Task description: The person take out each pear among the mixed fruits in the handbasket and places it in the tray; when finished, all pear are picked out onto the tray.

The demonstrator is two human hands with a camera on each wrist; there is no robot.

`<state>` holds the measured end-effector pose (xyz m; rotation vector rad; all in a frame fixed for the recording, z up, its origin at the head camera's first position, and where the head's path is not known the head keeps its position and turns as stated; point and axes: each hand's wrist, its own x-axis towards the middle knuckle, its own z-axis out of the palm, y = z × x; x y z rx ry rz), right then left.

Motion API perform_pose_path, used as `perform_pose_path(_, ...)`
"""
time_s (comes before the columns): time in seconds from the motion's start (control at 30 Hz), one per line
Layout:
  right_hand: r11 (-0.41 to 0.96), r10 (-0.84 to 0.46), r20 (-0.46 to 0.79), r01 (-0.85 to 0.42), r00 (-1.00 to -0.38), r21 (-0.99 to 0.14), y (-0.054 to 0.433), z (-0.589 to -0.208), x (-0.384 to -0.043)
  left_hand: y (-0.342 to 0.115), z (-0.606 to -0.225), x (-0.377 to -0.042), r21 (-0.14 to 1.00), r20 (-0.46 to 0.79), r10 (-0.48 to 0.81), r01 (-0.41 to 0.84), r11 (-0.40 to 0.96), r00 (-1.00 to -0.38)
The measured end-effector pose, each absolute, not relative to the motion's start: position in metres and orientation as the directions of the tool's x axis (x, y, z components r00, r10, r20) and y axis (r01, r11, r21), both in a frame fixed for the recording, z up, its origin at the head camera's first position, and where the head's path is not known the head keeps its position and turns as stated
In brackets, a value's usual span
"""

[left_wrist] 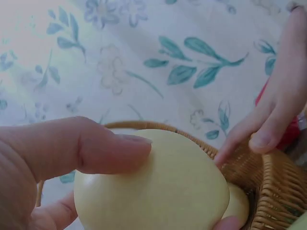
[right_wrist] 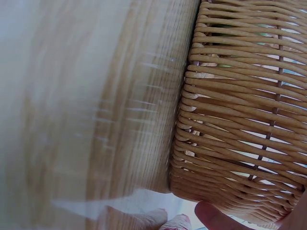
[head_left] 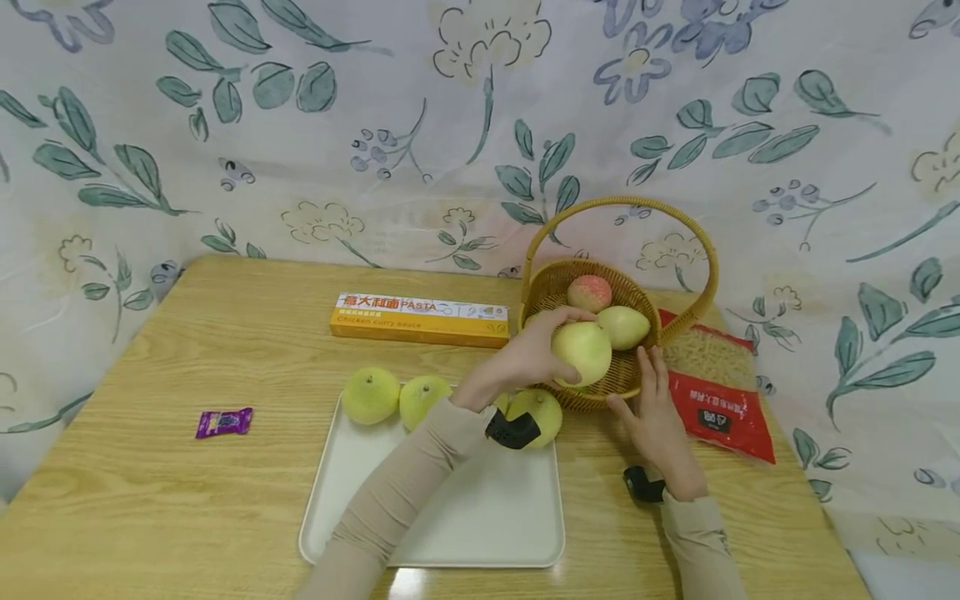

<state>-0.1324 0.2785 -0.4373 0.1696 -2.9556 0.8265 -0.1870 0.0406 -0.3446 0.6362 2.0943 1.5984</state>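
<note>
My left hand [head_left: 536,346] grips a smooth, pale yellow-green fruit [head_left: 582,353] over the wicker basket [head_left: 570,273], its exact kind unclear. In the left wrist view, the thumb lies across this fruit [left_wrist: 163,187]. Inside the basket are a pinkish-red peach [head_left: 589,292] and another pale yellow-green fruit [head_left: 625,327]. My right hand [head_left: 660,425] touches the basket's near right side, with fairly straight fingers. In the right wrist view, its thumb [right_wrist: 216,218] is by the lower part of the woven wall [right_wrist: 240,110].
A white tray [head_left: 480,517] bears several round yellow-green fruits [head_left: 371,395], partly hidden by the left forearm. An orange-and-white pasta box [head_left: 420,320] lies behind it. A red pasta bag [head_left: 716,400] lies right of the basket. A small purple packet [head_left: 224,422] lies at left.
</note>
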Motion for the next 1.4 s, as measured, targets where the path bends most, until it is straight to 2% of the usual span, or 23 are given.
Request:
perform_pose_path(0.17,0.850,-0.096,0.116,-0.142,-0.989,-0.507,0.278,-0.437,-0.132,0.033,-0.349,-0.164,0.921,0.074,0.622,0.293,0.257,-0.779)
perform_pose_path(0.43,0.851,-0.120,0.169,-0.189,-0.978,-0.490,0.277,-0.438,-0.130,0.021,-0.368,-0.128,0.844,0.219,0.642,0.472,0.253,-0.735)
perform_pose_path(0.57,0.848,-0.106,0.138,-0.162,-0.985,-0.505,0.276,-0.438,-0.131,0.013,-0.376,-0.108,0.826,0.182,0.647,0.472,0.308,-0.741)
perform_pose_path(0.73,0.849,-0.100,0.119,-0.147,-0.988,-0.507,0.277,-0.438,-0.131,0.005,-0.393,-0.088,0.807,0.143,0.614,0.451,0.383,-0.777)
perform_pose_path(1.03,0.848,-0.103,0.091,-0.135,-0.991,-0.512,0.278,-0.437,-0.131,-0.006,-0.417,-0.067,0.643,0.141,0.577,0.517,0.565,-0.805)
perform_pose_path(1.17,0.851,-0.094,0.091,-0.128,-0.991,-0.510,0.278,-0.437,-0.131,-0.007,-0.422,-0.066,0.609,0.147,0.581,0.536,0.585,-0.801)
perform_pose_path(1.4,0.853,-0.096,0.102,-0.135,-0.990,-0.505,0.278,-0.437,-0.131,-0.006,-0.426,-0.066,0.613,0.132,0.577,0.524,0.591,-0.806)
